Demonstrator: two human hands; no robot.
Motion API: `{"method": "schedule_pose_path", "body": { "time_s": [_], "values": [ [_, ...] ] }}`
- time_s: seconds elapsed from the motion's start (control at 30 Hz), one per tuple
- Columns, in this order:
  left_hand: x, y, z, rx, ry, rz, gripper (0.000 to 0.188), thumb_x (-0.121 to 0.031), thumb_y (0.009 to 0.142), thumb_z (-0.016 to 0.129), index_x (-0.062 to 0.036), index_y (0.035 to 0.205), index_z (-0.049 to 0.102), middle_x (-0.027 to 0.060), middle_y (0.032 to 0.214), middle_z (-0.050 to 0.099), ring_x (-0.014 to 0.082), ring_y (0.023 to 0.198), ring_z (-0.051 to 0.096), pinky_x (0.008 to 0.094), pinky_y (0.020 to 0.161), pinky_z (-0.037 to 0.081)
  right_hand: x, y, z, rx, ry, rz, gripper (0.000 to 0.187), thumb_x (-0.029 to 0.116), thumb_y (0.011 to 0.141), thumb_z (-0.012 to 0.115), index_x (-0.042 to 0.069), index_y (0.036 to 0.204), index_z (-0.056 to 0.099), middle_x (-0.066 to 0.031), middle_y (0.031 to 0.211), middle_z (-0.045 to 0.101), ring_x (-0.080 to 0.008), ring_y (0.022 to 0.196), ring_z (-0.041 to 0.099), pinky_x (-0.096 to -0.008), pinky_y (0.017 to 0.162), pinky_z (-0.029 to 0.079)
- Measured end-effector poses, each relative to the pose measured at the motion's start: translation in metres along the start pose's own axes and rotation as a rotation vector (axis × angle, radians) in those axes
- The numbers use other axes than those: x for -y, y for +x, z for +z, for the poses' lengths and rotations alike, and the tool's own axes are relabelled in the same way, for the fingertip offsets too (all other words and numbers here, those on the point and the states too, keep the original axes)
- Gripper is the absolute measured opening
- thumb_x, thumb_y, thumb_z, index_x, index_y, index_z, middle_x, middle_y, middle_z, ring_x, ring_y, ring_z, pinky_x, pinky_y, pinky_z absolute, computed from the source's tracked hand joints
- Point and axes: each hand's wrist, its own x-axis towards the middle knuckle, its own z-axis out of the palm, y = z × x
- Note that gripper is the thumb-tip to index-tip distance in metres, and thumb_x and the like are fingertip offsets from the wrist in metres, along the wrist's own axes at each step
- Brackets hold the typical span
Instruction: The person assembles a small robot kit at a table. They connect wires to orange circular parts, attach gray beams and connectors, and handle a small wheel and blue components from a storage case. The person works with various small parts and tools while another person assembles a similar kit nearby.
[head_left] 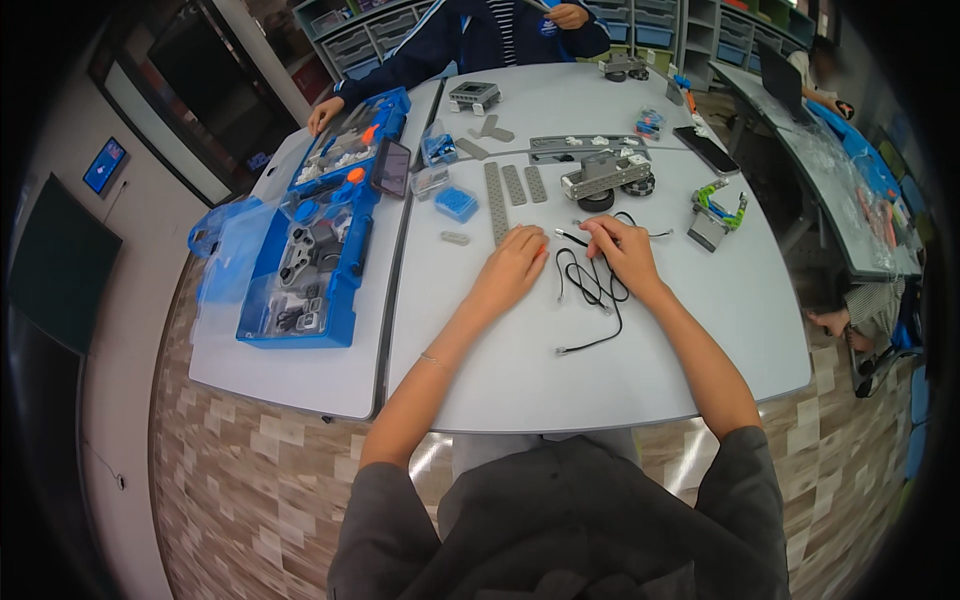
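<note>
Black cables point(590, 291) lie looped on the worktop point(470, 370) at my right hand point(622, 255): fingers curled, can't tell if pinching. Left hand point(512, 262) rests bent left of them, grip unclear. I'd work from a loose plug point(561, 351), no yanking.

Looks down from head height, fisheye-wide. Faces forward over a white, smooth-topped table point(500, 385), fairly near the bare left hand point(514, 262) and bare right hand point(624, 256).
</note>
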Motion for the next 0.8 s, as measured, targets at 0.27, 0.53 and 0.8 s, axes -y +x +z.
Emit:
{"method": "schedule_pose_path", "body": {
  "time_s": [0.27,0.53,0.8],
  "values": [
    [-0.004,0.000,-0.005,-0.029,-0.079,0.044,0.017,-0.006,0.091,0.067,0.0000,0.107,0.065,0.0114,0.114,0.066,0.0310,0.111,0.061,0.0390,0.094,0.051,-0.003,0.000,0.001,-0.002,-0.022,-0.031,0.023,0.021,0.103,0.058,0.005,0.106,0.075,-0.0033,0.067,0.069,-0.0082,0.060,0.061,-0.0254,0.056,0.046],
    [-0.009,0.001,-0.010,-0.073,-0.158,0.112,0.025,-0.001,0.087,0.071,-0.0011,0.112,0.066,0.0110,0.116,0.066,0.0298,0.112,0.062,0.0380,0.093,0.053,0.000,0.000,-0.001,0.034,-0.065,0.020,0.027,0.024,0.105,0.057,0.004,0.108,0.075,-0.0038,0.069,0.069,-0.0087,0.064,0.064,-0.0252,0.060,0.048],
    [-0.009,0.002,-0.012,-0.119,-0.160,0.148,0.027,-0.001,0.088,0.072,-0.0012,0.114,0.066,0.0121,0.119,0.067,0.0302,0.115,0.062,0.0376,0.093,0.054,0.003,-0.001,-0.001,0.031,-0.046,0.006,0.027,0.024,0.105,0.057,0.004,0.108,0.075,-0.0039,0.068,0.069,-0.0086,0.064,0.063,-0.0253,0.060,0.048]
  ]
}}
